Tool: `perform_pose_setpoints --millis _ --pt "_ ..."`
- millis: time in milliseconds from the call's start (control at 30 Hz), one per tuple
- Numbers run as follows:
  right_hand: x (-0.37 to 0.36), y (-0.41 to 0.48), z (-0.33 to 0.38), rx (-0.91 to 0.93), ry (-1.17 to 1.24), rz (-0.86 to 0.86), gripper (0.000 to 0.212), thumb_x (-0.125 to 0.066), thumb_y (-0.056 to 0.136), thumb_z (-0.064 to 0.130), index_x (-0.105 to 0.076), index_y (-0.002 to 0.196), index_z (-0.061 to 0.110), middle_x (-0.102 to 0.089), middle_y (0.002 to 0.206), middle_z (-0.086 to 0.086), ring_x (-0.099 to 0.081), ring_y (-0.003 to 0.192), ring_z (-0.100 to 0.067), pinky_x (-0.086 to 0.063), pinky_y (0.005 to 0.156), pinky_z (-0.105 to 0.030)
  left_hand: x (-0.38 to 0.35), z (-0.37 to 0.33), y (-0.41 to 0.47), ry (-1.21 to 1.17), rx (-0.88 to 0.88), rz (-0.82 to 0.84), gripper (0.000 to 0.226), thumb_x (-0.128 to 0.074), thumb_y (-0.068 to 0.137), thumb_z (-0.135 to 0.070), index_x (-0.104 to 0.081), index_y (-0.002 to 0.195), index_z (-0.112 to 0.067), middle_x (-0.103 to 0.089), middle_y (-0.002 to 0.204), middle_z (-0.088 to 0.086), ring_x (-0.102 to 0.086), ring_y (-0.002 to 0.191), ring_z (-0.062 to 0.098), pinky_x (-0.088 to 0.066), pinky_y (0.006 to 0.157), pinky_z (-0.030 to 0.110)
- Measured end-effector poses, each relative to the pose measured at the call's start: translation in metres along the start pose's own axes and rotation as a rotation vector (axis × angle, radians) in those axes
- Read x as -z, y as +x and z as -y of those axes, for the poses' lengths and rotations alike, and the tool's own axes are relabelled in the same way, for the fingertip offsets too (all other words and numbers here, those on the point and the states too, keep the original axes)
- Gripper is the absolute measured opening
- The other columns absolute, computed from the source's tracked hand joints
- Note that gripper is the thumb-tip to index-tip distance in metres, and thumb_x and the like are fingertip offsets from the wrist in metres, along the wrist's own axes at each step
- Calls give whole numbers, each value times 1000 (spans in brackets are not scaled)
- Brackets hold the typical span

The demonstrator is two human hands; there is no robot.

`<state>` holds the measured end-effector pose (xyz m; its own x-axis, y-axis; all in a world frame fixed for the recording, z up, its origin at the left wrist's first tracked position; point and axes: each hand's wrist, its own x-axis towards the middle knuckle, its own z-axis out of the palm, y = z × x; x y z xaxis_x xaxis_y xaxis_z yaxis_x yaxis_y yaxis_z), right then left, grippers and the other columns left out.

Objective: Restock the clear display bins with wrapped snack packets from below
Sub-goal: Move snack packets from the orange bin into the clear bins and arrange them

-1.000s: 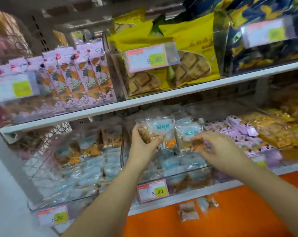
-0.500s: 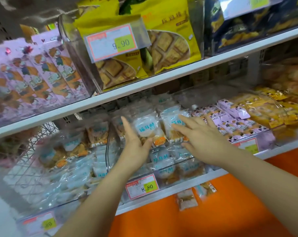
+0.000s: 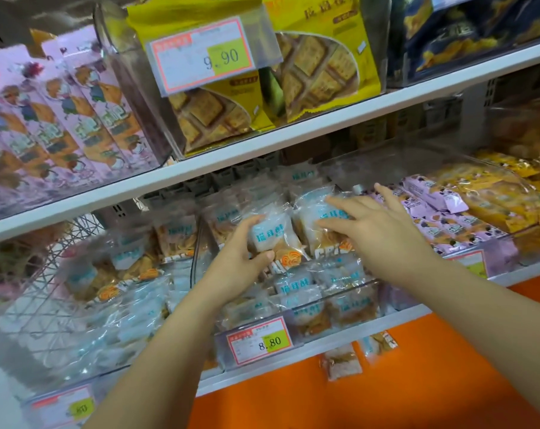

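Note:
A clear display bin (image 3: 349, 308) on the lower shelf holds several clear-wrapped snack packets with blue labels. My left hand (image 3: 234, 258) grips one upright packet (image 3: 270, 239) at the top of the pile, thumb on its front. Just to its right, my right hand (image 3: 377, 233) lies with spread straight fingers on a neighbouring packet (image 3: 315, 221), pressing it into the bin. Two more packets (image 3: 341, 363) lie on the orange surface below the shelf.
A second clear bin (image 3: 86, 305) of the same packets stands to the left. Purple packets (image 3: 448, 224) and yellow ones (image 3: 503, 193) fill bins to the right. Above, the upper shelf (image 3: 262, 150) carries yellow biscuit bags (image 3: 318, 63) and pink boxes (image 3: 61, 119). A price tag (image 3: 259, 340) reads 8.80.
My left hand has closed its fingers round an upright packet that it only touched before. My right hand has spread flat over the packet beside it. The view has come closer to the bin.

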<state>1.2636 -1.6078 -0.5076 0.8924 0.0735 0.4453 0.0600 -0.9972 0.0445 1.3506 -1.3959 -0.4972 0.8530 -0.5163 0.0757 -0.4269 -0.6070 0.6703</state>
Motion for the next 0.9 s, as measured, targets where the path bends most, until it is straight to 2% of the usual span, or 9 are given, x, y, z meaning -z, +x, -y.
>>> perform_pose_setpoints --millis 67,167,300,400,500,600,700,800,900 --pt "-5 2 -3 14 0 -32 73 -68 68 -12 -60 125 33 -46 144 -6 -47 127 -29 -9 113 -55 -2 -5 1 148 3 52 53 -57 94 -17 -31 136 -36 -45 132 5 -56 93 18 -44 81 26" --pt "-7 4 -3 14 10 8 72 -66 73 -10 -58 128 34 -43 147 -6 -44 129 -29 -7 114 -54 -9 -16 2 283 5 87 60 -51 96 -19 -18 143 -37 -40 135 8 -57 94 21 -42 82 30" --pt "-2 1 4 -3 64 -49 53 -74 75 8 -63 122 30 -49 141 -8 -53 120 -30 -16 111 -56 -10 -17 -9 114 39 5 87 -52 97 -29 19 148 -36 -61 108 -11 -63 81 15 -44 62 26" --pt "0 -3 17 43 163 -159 34 -77 72 14 -70 105 21 -64 120 -9 -63 101 -32 -39 97 -52 -14 -18 -18 -48 34 -54 103 -57 93 -34 33 142 -30 -45 114 -22 -52 99 1 -39 76 19" --pt "5 -6 31 54 267 -126 22 -67 82 19 -65 104 23 -65 109 3 -61 96 -24 -39 92 -39 -17 -14 -18 -123 59 -80 109 -64 89 -32 30 144 -26 -39 106 -35 -47 104 -4 -34 82 12" --pt "6 -7 31 -43 411 -135 10 -62 86 19 -58 94 25 -64 91 9 -58 88 -19 -36 87 -31 -19 -9 -13 -138 49 -123 98 -61 91 -29 17 150 -22 -42 124 -27 -44 109 -4 -34 82 13" --pt "0 -5 36 73 296 -149 24 -71 76 20 -66 97 30 -69 102 7 -64 85 -18 -42 82 -37 -25 -7 -10 -121 23 -193 92 -57 94 -25 16 149 -23 -43 142 -7 -48 104 -1 -34 76 7" --pt "-14 -1 36 121 120 -91 53 -85 60 22 -68 110 24 -67 118 2 -63 81 -21 -49 69 -38 -30 -7 -10 -20 -14 -228 89 -53 95 -32 19 146 -34 -46 141 18 -61 89 13 -38 58 5" --pt "-22 1 33 95 58 -9 69 -87 54 16 -65 119 20 -62 126 1 -59 80 -20 -46 66 -37 -29 -6 -12 49 -67 -174 95 -60 90 -40 17 144 -46 -24 156 8 -55 115 17 -42 83 19"
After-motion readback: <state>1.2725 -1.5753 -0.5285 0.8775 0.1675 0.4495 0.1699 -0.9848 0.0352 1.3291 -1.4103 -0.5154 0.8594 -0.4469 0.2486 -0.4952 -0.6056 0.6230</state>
